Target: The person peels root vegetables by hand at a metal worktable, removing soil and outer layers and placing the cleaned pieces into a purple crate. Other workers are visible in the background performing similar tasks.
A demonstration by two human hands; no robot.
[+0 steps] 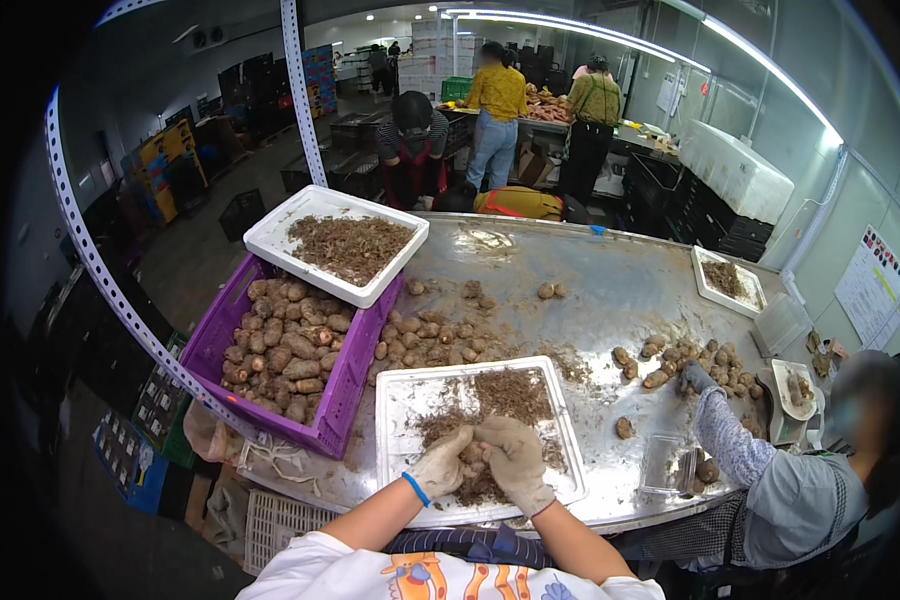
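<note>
My left hand [442, 462] and my right hand [517, 463], both in pale fabric work gloves, meet over a white foam tray [385, 450]. Between them they hold a brown taro corm [472, 454], mostly covered by the fingers. Loose fibrous brown peelings [514, 394] lie in the tray under and beyond the hands. To the left, a purple plastic crate [337, 420] is filled with taro corms [289, 352]. More taro corms [435, 330] are heaped on the metal table [607, 277] between the crate and the tray.
Another foam tray [412, 238] of peelings rests across the crate's rear. At right, a co-worker's gloved hand [696, 376] touches a taro pile [720, 360], near a clear plastic box [664, 465] and a weighing scale [787, 427]. A perforated metal post [112, 300] rises at left.
</note>
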